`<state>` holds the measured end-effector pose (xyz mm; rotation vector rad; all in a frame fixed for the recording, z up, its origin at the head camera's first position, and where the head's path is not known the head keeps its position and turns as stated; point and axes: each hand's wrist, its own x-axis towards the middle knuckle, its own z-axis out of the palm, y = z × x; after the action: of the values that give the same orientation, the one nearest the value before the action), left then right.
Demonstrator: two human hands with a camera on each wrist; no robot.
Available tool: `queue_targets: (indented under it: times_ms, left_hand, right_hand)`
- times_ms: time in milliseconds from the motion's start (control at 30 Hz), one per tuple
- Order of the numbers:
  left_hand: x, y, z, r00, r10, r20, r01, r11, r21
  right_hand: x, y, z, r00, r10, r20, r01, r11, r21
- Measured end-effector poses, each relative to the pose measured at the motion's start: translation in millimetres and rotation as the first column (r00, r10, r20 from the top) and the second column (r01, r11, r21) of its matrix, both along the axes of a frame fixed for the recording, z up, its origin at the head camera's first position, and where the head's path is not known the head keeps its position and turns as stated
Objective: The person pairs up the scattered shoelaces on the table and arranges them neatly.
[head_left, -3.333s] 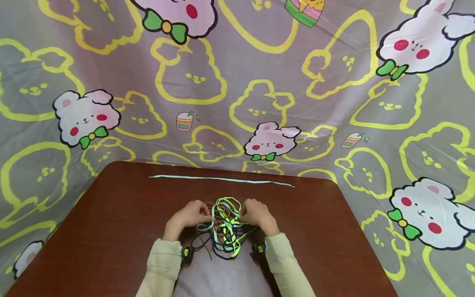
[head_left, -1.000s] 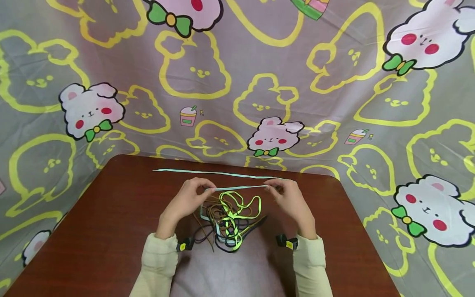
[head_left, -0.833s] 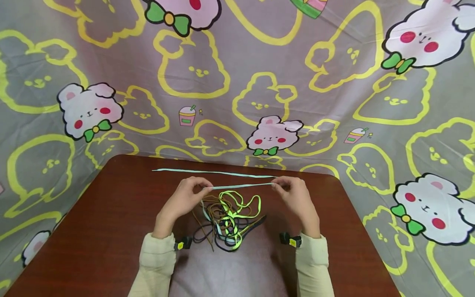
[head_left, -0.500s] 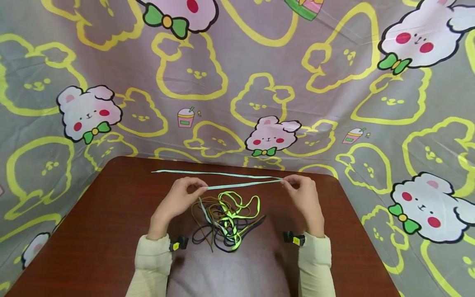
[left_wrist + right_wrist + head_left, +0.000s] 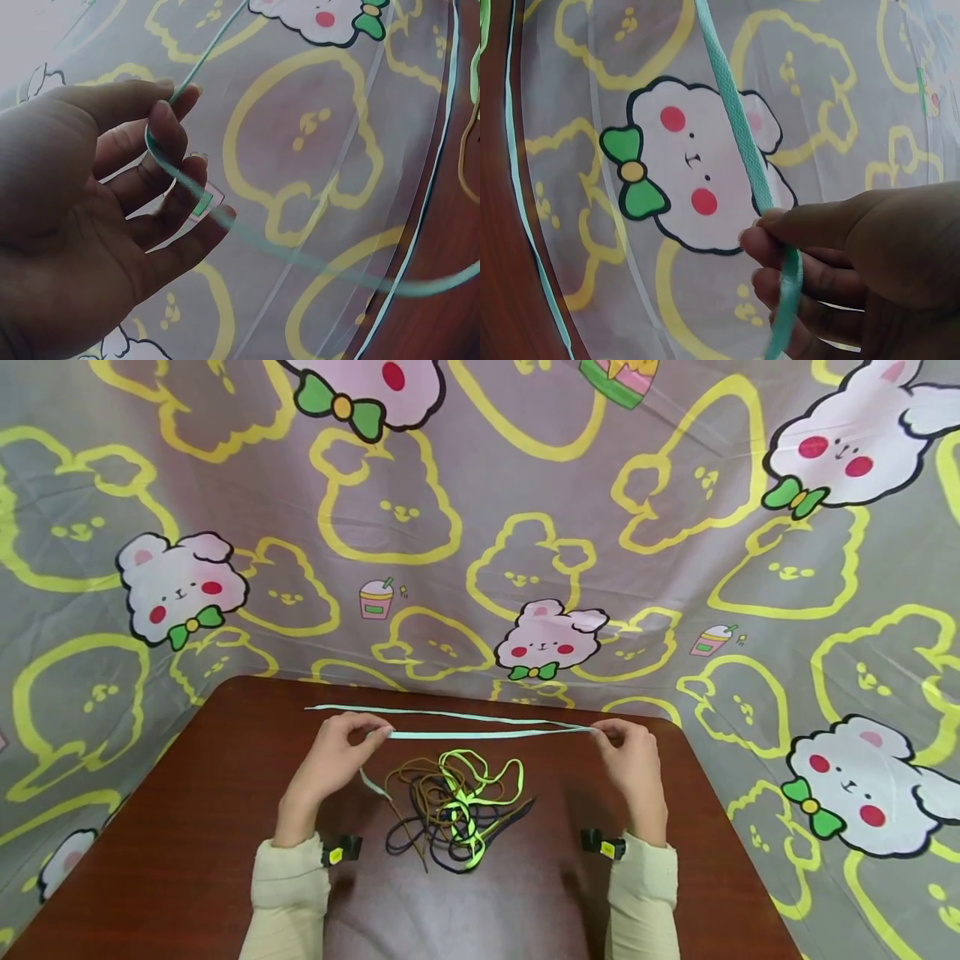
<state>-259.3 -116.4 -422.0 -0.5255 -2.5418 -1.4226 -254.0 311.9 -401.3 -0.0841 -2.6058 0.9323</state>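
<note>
Stretching a mint lace (image 5: 457, 735) out between both hands, looks like. Left hand (image 5: 333, 756) has it pinched between thumb and fingertip, right hand (image 5: 636, 772) is doing the same, and the two are spread pretty wide, I'd guess so the lace pulls straight instead of sagging. The section between them is up in the air, just past the tangle of neon yellow, brown and dark cords (image 5: 467, 806), and my read is that keeping it high stops it snagging. Only the tips do the gripping, which makes sense for something that flat and thin.

It's not pinched at the very ends, btw: a loose tail curves down from the left hand toward the tangle (can't tell if it's caught there), and another bit hangs off the right.

A second mint lace (image 5: 435, 714) lies nearly straight along the far edge of the surface (image 5: 172, 827), probably put there to keep it out of the mess. From the head it seems to meet the held one by the right hand, but the right wrist view shows them apart.
</note>
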Motion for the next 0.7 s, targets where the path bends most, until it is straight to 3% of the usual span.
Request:
queue_targets:
  times_ms: [133, 433, 700]
  left_hand:
    - [-0.3, -6.0, -1.4, 0.999, 0.031, -0.027, -0.030, 1.000, 0.007]
    - [-0.6, -16.0, -5.7, 0.988, 0.127, -0.091, -0.121, 0.990, 0.074]
    - [-0.4, -22.0, -7.8, 0.974, 0.176, -0.146, -0.165, 0.983, 0.085]
  right_hand:
    - [2.5, 6.7, -0.4, 0.999, -0.052, 0.005, 0.052, 0.999, 0.006]
    - [6.3, 20.9, -0.1, 1.000, -0.027, 0.011, 0.027, 1.000, 0.009]
    - [10.0, 32.1, -2.0, 0.996, -0.079, 0.029, 0.079, 0.997, 0.003]
